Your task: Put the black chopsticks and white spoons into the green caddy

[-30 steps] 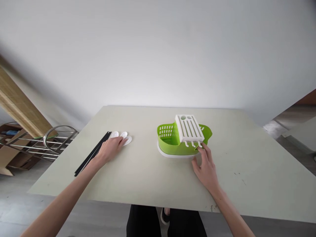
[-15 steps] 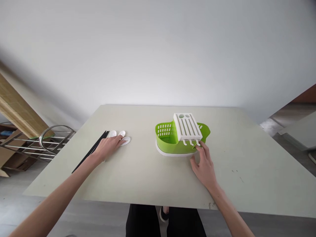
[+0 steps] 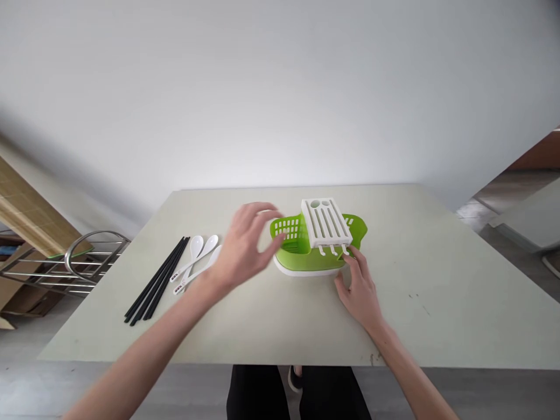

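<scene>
A green basket [image 3: 301, 261] with a white base stands on the table [image 3: 280, 326]. Across its top sits a white slotted rack [image 3: 327, 223] with two round holes and small hooks at the front. My left hand [image 3: 251, 242] hovers at the basket's left end, fingers spread and slightly blurred, holding nothing. At the basket's front right, my right hand [image 3: 359, 291] rests its fingertips by the hooks, thumb apart from the fingers; nothing is held in it. White spoons [image 3: 193, 265] lie partly crossed to the left, one partly hidden by my left hand. Several black chopsticks [image 3: 160, 280] lie beside them.
A white wall [image 3: 280, 93] rises behind the table. Off the left edge are a metal wire rack [image 3: 74, 268], cardboard boxes [image 3: 41, 300] and a leaning wooden panel [image 3: 35, 204]. My legs [image 3: 258, 394] are below the front edge.
My left hand has left the spoons and moved right to the basket, its fingers spreading. Spoons and chopsticks now show more fully. My right hand has stayed by the hooks.
</scene>
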`<action>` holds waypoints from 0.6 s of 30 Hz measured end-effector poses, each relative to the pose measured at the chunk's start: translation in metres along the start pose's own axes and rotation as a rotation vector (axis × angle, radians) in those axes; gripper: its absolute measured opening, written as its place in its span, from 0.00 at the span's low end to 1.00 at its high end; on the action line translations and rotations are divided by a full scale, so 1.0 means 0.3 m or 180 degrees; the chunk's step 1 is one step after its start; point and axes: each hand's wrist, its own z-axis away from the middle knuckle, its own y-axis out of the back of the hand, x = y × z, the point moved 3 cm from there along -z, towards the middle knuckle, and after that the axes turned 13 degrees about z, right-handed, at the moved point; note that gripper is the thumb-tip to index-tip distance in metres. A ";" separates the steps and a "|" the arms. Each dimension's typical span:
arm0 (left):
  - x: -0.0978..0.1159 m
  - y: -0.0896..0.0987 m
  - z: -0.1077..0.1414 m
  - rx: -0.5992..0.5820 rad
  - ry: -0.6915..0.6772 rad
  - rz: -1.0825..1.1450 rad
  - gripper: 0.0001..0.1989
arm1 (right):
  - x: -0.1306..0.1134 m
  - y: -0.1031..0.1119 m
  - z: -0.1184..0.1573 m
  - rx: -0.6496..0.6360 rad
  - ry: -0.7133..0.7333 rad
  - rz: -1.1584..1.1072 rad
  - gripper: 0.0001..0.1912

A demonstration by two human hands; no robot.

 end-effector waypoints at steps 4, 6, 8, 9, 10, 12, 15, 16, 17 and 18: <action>0.185 -0.179 -0.101 -0.0442 -0.0569 0.0055 0.29 | -0.004 0.002 -0.001 -0.0055 -0.0028 -0.0037 0.24; 0.207 -0.246 -0.108 -0.0579 -0.0648 -0.0103 0.31 | -0.008 0.008 -0.002 -0.0073 -0.0036 -0.0071 0.25; 0.198 -0.283 -0.103 -0.0626 -0.0684 -0.0282 0.30 | -0.014 0.020 -0.005 -0.0083 -0.0056 -0.0149 0.28; 0.185 -0.288 -0.099 -0.0619 -0.0689 -0.0350 0.30 | -0.017 0.027 -0.006 -0.0082 -0.0076 -0.0211 0.29; 0.170 -0.286 -0.097 -0.0599 -0.0682 -0.0396 0.29 | -0.019 0.034 -0.008 -0.0058 -0.0113 -0.0285 0.31; 0.129 -0.263 -0.097 -0.0543 -0.0594 -0.0434 0.27 | -0.021 0.049 -0.011 0.0051 -0.0214 -0.0434 0.34; 0.039 -0.197 -0.104 -0.0505 -0.0242 -0.0489 0.25 | -0.013 0.058 -0.011 0.0223 -0.0355 -0.0587 0.36; 0.000 -0.169 -0.106 -0.0492 -0.0086 -0.0532 0.25 | -0.008 0.055 -0.010 0.0231 -0.0394 -0.0616 0.36; -0.044 -0.139 -0.108 -0.0474 0.0070 -0.0584 0.24 | -0.002 0.050 -0.008 0.0222 -0.0426 -0.0640 0.36; -0.093 -0.106 -0.110 -0.0429 0.0229 -0.0640 0.24 | 0.003 0.045 -0.006 0.0210 -0.0451 -0.0662 0.35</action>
